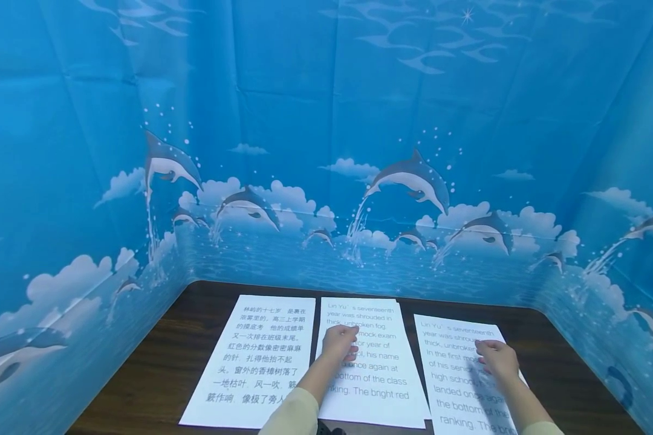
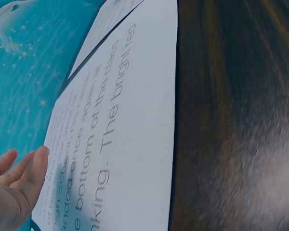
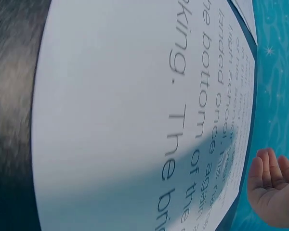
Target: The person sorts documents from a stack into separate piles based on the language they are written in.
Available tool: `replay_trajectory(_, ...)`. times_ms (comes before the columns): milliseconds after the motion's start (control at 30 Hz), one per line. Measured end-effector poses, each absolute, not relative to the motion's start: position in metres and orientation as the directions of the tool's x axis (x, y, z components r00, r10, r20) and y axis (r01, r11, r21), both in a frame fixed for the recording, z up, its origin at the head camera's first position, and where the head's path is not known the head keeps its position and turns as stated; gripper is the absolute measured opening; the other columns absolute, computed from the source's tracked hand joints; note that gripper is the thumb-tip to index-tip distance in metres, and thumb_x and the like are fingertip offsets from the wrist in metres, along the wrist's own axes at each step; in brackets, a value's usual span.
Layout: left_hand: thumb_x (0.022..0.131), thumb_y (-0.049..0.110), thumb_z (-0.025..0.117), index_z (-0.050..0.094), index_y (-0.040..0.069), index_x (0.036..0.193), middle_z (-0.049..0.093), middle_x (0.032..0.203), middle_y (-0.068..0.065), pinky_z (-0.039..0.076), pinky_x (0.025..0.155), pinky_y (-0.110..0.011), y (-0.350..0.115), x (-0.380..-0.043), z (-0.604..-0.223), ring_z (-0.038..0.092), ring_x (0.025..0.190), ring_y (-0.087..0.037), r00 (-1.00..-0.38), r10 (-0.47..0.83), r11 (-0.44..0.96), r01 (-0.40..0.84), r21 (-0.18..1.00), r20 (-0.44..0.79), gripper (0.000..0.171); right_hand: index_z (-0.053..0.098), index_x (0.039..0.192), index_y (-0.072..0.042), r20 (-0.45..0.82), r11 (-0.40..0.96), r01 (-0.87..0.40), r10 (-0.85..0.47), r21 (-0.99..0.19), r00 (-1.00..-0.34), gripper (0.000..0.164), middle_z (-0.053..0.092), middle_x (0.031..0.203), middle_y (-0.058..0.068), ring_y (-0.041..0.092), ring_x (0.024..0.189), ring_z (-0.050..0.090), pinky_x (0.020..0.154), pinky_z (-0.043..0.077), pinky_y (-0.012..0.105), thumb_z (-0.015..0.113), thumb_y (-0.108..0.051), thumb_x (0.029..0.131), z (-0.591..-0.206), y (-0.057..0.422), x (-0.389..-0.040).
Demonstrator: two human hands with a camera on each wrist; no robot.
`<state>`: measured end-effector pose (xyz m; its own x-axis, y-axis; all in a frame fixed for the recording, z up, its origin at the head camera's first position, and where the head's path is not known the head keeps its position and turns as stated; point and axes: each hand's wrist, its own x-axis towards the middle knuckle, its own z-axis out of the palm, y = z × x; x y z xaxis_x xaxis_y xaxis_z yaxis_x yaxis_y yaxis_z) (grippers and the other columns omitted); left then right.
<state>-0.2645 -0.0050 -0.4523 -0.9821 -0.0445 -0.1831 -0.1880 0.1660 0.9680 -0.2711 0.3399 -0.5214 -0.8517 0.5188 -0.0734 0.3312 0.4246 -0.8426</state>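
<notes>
Over the middle printed English sheet [image 1: 370, 406] is my left hand [image 1: 338, 345], fingers loosely bent and nothing in them. The left wrist view shows this hand [image 2: 20, 187] beside the sheet's [image 2: 139, 139] far edge, fingers apart. My right hand [image 1: 497, 359] hovers above the right printed English sheet [image 1: 457, 393], casting a shadow on it. In the right wrist view that hand [image 3: 273, 190] has relaxed fingers and holds nothing; the sheet [image 3: 101, 106] lies flat beside it. Another paper edge shows under the middle sheet.
A sheet with Chinese text [image 1: 253, 362] lies at the left. All the papers rest on a dark wood-grain table [image 1: 147, 356]. A blue curtain with dolphins [image 1: 283, 121] encloses the table's back and both sides. A small dark object [image 1: 331, 429] shows at the bottom edge.
</notes>
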Motion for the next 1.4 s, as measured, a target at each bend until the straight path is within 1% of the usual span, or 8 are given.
replay_trajectory(200,0.082,0.033,0.054,0.053,-0.002,0.108,0.055,0.085,-0.007,0.049,0.059,-0.027,-0.015,-0.266,-0.450,0.057,0.074,-0.020,-0.984,-0.073,0.185,-0.173,0.967,-0.162,0.044,0.041,0.116,0.004,-0.064,0.417,0.311,0.509,-0.854,-0.858,0.066,0.047,0.110,0.025,0.038,0.096,0.048,0.075,0.041,0.047,0.041,-0.053,0.082,-0.520,0.327,-0.274)
replay_trajectory(567,0.082,0.035,0.054,0.052,0.000,0.110,0.055,0.095,-0.013,0.048,0.061,-0.026,-0.035,-0.272,-0.449,0.056,0.081,-0.025,-0.977,-0.102,0.194,-0.202,0.960,-0.185,0.045,0.044,0.114,0.003,-0.092,0.439,0.323,0.471,-0.839,-0.877,0.064,0.051,0.106,0.022,0.033,0.091,0.052,0.069,0.044,0.041,0.043,-0.052,0.082,-0.516,0.307,-0.281)
replay_trajectory(767,0.081,0.035,0.055,0.052,-0.001,0.108,0.054,0.089,-0.010,0.048,0.058,-0.024,-0.045,-0.273,-0.451,0.055,0.077,-0.023,-0.982,-0.120,0.203,-0.168,0.965,-0.146,0.046,0.043,0.115,0.002,-0.105,0.450,0.322,0.443,-0.833,-0.891,0.063,0.051,0.105,0.021,0.032,0.091,0.052,0.069,0.044,0.040,0.043,-0.052,0.082,-0.514,0.294,-0.284)
replay_trajectory(1033,0.080,0.046,0.052,0.055,0.002,0.106,0.054,0.087,-0.007,0.045,0.052,-0.022,-0.062,-0.311,-0.500,0.055,0.071,-0.017,-0.987,-0.133,0.257,-0.121,0.959,-0.088,0.051,0.045,0.113,0.002,-0.121,0.453,0.325,0.422,-0.830,-0.898,0.057,0.053,0.102,0.019,0.031,0.088,0.053,0.068,0.045,0.039,0.046,-0.047,0.083,-0.515,0.274,-0.288)
replay_trajectory(1133,0.081,0.044,0.052,0.055,0.000,0.106,0.054,0.085,-0.008,0.047,0.055,-0.025,-0.066,-0.308,-0.497,0.055,0.069,-0.018,-0.983,-0.153,0.267,-0.137,0.954,-0.098,0.051,0.047,0.111,0.002,-0.131,0.457,0.318,0.395,-0.831,-0.909,0.054,0.054,0.099,0.018,0.030,0.086,0.054,0.066,0.046,0.036,0.048,-0.044,0.083,-0.513,0.266,-0.289)
replay_trajectory(1200,0.082,0.039,0.052,0.054,-0.001,0.107,0.054,0.086,-0.009,0.048,0.060,-0.027,-0.067,-0.293,-0.478,0.055,0.073,-0.020,-0.979,-0.162,0.264,-0.164,0.950,-0.124,0.048,0.048,0.109,0.003,-0.134,0.458,0.311,0.379,-0.833,-0.916,0.053,0.055,0.097,0.017,0.028,0.084,0.055,0.064,0.046,0.035,0.049,-0.043,0.083,-0.512,0.261,-0.288)
replay_trajectory(1333,0.082,0.034,0.052,0.055,0.000,0.107,0.054,0.086,-0.008,0.048,0.063,-0.028,-0.068,-0.278,-0.462,0.055,0.079,-0.023,-0.971,-0.186,0.260,-0.198,0.945,-0.152,0.042,0.049,0.107,0.006,-0.162,0.432,0.307,0.341,-0.848,-0.926,0.046,0.056,0.093,0.017,0.027,0.080,0.055,0.054,0.045,0.025,0.050,-0.035,0.084,-0.488,0.244,-0.273)
replay_trajectory(1400,0.081,0.032,0.053,0.055,-0.001,0.105,0.054,0.086,-0.009,0.047,0.061,-0.028,-0.069,-0.273,-0.456,0.055,0.080,-0.025,-0.969,-0.195,0.261,-0.201,0.944,-0.152,0.041,0.049,0.106,0.007,-0.179,0.410,0.305,0.316,-0.860,-0.932,0.043,0.056,0.092,0.017,0.026,0.079,0.055,0.051,0.044,0.022,0.050,-0.030,0.085,-0.472,0.235,-0.262)
